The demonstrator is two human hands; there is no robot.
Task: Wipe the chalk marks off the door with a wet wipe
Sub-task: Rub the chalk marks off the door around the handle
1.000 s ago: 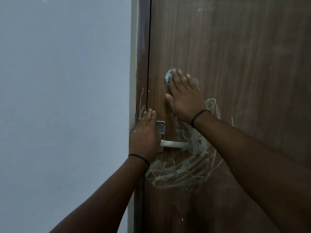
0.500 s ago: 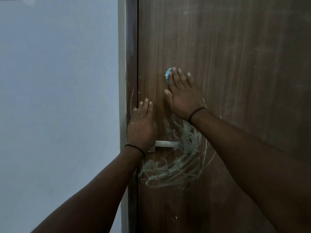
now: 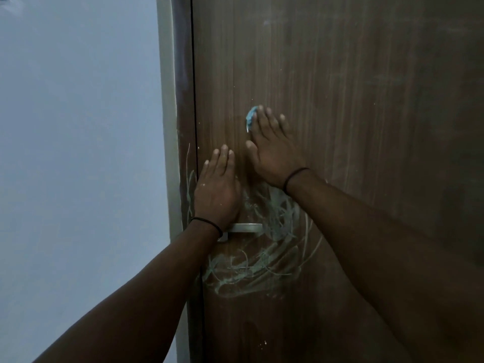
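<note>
The right hand (image 3: pixel 275 150) lies flat against the door (image 3: pixel 353 127), fingers straight, pressing a crumpled blue wet wipe (image 3: pixel 251 118) that peeps out beside its fingertips. The left hand (image 3: pixel 218 191) is also spread flat on the wood, fingers extended and holding nothing, bracing just above the metal handle (image 3: pixel 245 228). A second ago this left hand sat lower, at the door's edge by the lock plate; it has since slid up and onto the door face, now hiding that plate, while the right hand has hardly shifted. Below both wrists, the chalk marks (image 3: pixel 262 258) swirl thickly around and under the handle, with a few strokes straying onto the frame (image 3: pixel 184 153). By my reckoning, the wipe is working above the worst of it, so most of the cleaning is yet to come.
</note>
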